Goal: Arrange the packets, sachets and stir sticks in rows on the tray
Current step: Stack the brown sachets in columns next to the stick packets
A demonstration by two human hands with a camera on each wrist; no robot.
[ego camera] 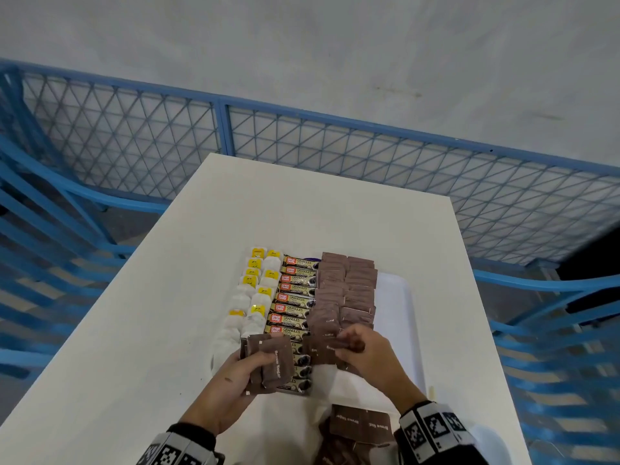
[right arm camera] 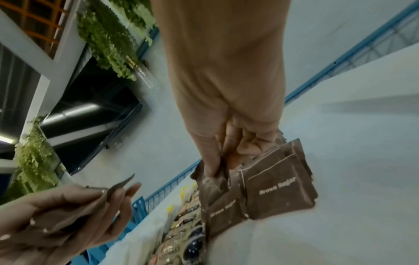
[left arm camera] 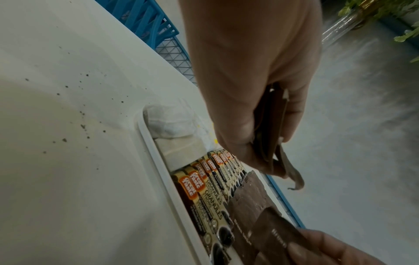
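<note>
A white tray (ego camera: 399, 297) on the table holds rows of tea bags (ego camera: 255, 290), coffee granule sachets (ego camera: 295, 297) and brown sugar packets (ego camera: 349, 290). My left hand (ego camera: 258, 360) grips a small stack of brown sugar packets (ego camera: 275, 364) over the near end of the coffee row. My right hand (ego camera: 349, 344) pinches one brown sugar packet (ego camera: 327, 349) at the near end of the brown rows. In the right wrist view the right hand (right arm camera: 217, 166) holds that packet (right arm camera: 211, 184) by its top edge. The left wrist view shows the left hand (left arm camera: 260, 141) clamping its stack (left arm camera: 272, 125).
Loose brown sugar packets (ego camera: 362, 427) lie on the white table (ego camera: 134, 330) near its front edge, between my wrists. A pale stir stick (ego camera: 433, 393) lies by the tray's near right corner. Blue mesh fencing (ego camera: 335, 146) surrounds the table.
</note>
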